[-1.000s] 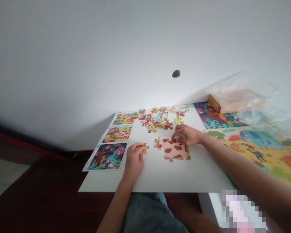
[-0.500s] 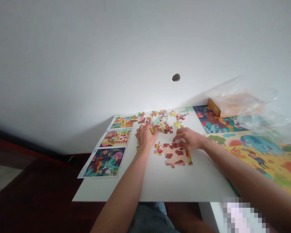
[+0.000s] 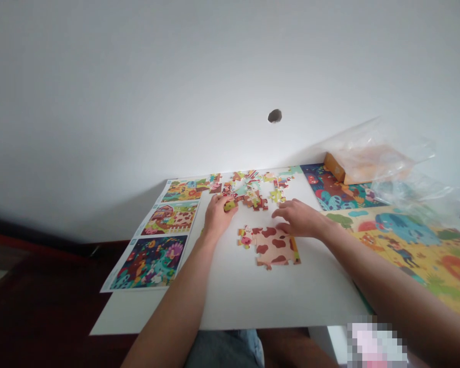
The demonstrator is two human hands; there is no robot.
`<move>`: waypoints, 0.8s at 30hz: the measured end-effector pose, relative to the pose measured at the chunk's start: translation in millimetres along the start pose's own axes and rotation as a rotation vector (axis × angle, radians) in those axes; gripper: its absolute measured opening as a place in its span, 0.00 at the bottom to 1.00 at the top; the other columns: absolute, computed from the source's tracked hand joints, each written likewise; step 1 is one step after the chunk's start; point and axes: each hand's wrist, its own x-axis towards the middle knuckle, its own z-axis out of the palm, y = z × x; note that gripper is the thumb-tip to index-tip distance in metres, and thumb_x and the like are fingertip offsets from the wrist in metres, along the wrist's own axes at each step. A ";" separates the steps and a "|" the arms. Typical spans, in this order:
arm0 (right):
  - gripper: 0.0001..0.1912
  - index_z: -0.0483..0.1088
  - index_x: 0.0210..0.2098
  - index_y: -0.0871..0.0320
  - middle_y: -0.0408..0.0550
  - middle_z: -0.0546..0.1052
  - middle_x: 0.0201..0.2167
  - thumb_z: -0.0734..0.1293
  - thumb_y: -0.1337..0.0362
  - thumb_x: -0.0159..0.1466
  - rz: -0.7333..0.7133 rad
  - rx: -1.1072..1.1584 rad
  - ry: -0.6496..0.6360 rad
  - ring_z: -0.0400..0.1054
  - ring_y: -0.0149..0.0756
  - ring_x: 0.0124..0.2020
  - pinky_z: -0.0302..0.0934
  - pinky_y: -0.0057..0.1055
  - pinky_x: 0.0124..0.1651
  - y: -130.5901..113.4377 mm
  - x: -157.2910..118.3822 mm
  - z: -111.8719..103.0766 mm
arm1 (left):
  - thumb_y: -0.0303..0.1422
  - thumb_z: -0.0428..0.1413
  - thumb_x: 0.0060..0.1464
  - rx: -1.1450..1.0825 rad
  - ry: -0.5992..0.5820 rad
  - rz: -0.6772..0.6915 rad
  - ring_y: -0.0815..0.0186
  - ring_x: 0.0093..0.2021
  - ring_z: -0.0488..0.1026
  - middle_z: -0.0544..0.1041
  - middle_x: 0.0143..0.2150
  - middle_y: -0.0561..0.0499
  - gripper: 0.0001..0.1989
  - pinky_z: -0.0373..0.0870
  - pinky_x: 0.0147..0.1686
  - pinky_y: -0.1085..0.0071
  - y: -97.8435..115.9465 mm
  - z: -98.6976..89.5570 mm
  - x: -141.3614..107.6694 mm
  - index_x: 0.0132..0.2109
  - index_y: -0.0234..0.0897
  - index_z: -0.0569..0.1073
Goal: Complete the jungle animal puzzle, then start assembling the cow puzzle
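Between the fingers and thumb of my left hand (image 3: 216,217) is a yellow-green puzzle piece (image 3: 230,205), at the near edge of the loose pieces. My right hand (image 3: 297,219) is at the upper right of a joined cow section (image 3: 276,248), its fingers apart and nothing visible in them. That section shows a pink body with brown patches, and a cow's head piece (image 3: 246,237) lies at its left side. Several loose puzzle pieces (image 3: 256,199) are spread and partly overlapped beyond both hands, toward the wall.
A reference sheet (image 3: 140,234) with three pictures lies along the left of the white table (image 3: 230,301). On the right are a finished animal puzzle (image 3: 410,240), a dark picture (image 3: 331,191), an orange box (image 3: 335,167) and a clear plastic bag (image 3: 398,148). The wall borders the far edge.
My left hand has turned and lifted slightly, and a yellow-green piece now shows in its fingers. My right hand's fingers have spread and drawn up from the cow section. The view has shifted slightly.
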 end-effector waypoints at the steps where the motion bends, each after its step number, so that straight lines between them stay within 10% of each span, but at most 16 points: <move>1: 0.13 0.76 0.48 0.56 0.52 0.79 0.41 0.68 0.62 0.64 0.018 -0.011 0.010 0.72 0.42 0.43 0.59 0.35 0.48 0.5 -0.2 -1.5 | 0.30 0.64 0.49 -0.009 0.008 0.011 0.60 0.47 0.74 0.72 0.45 0.48 0.16 0.71 0.52 0.63 1.8 1.0 0.6 0.47 0.42 0.78; 18: 0.14 0.78 0.48 0.49 0.53 0.79 0.35 0.63 0.58 0.68 0.258 -0.115 0.023 0.72 0.44 0.39 0.57 0.34 0.40 20.7 -0.5 -2.0 | 0.21 0.58 0.48 0.013 0.188 -0.104 0.56 0.50 0.71 0.67 0.47 0.43 0.18 0.71 0.55 0.59 0.4 3.7 2.0 0.47 0.38 0.78; 24: 0.14 0.79 0.45 0.53 0.53 0.80 0.35 0.63 0.59 0.68 0.249 -0.076 0.081 0.72 0.42 0.39 0.59 0.33 0.42 28.8 0.7 5.3 | 0.22 0.55 0.50 -0.206 0.333 -0.204 0.63 0.41 0.74 0.71 0.45 0.44 0.16 0.78 0.41 0.66 -7.2 -1.0 6.8 0.45 0.37 0.78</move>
